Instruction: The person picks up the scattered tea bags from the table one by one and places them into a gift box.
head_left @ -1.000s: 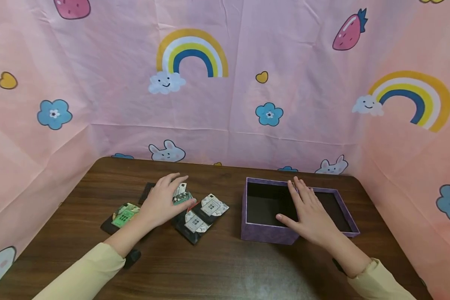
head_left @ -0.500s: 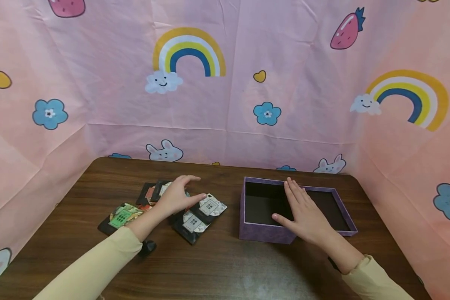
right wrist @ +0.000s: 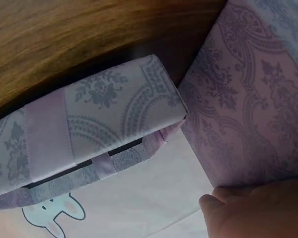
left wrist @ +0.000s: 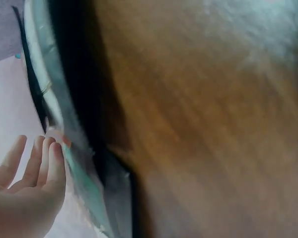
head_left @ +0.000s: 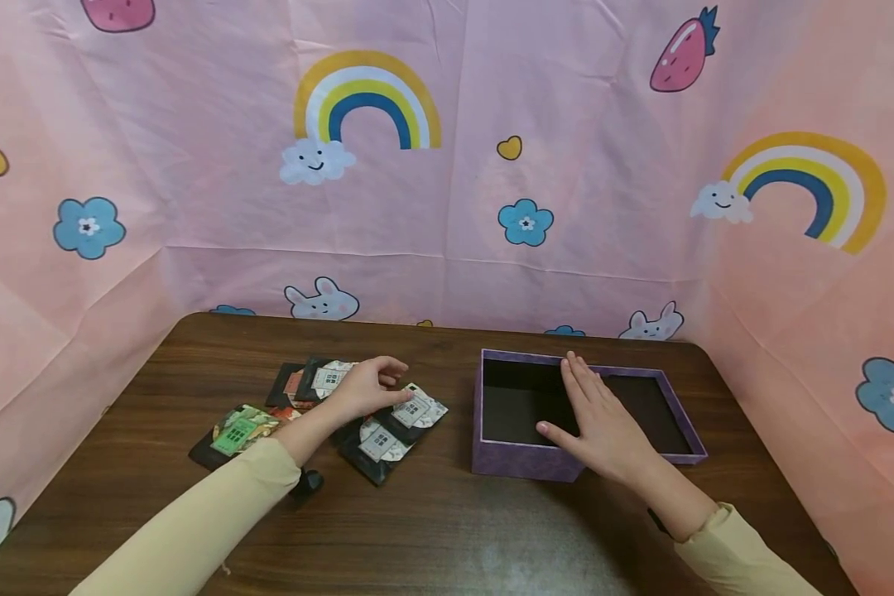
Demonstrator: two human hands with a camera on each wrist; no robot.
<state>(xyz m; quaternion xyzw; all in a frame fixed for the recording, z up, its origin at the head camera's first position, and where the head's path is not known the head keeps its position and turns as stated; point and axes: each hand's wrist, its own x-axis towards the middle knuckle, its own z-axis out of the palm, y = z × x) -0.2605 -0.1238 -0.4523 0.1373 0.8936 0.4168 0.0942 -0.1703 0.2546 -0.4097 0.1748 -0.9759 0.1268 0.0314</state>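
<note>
Above a group of flat black packets with printed labels, my left hand (head_left: 358, 391) hovers with fingers bent and the thumb straight. Its thumb is over a grey-and-white packet (head_left: 426, 409); whether they touch I cannot tell. A similar packet (head_left: 378, 442) lies just in front. The left wrist view shows relaxed, bent fingers (left wrist: 54, 168) beside packet edges (left wrist: 87, 183), with nothing gripped. My right hand (head_left: 603, 430) rests, fingers extended, over the right wall of an open purple box (head_left: 525, 462). That box's patterned side (right wrist: 238, 104) fills the right of the right wrist view.
A shallow purple lid (head_left: 691, 414) lies right of the box, partly behind my right hand. Farther left are a green-labelled packet (head_left: 238, 432), a grey-labelled one (head_left: 330, 379) and a red-labelled one (head_left: 293, 386). A patterned cloth (head_left: 447, 165) surrounds the brown table (head_left: 432, 538).
My left hand has moved right, off the back-left packets toward the grey-and-white one, uncovering the red-labelled and grey-labelled packets. The right hand stays at the box; the view has shifted slightly.
</note>
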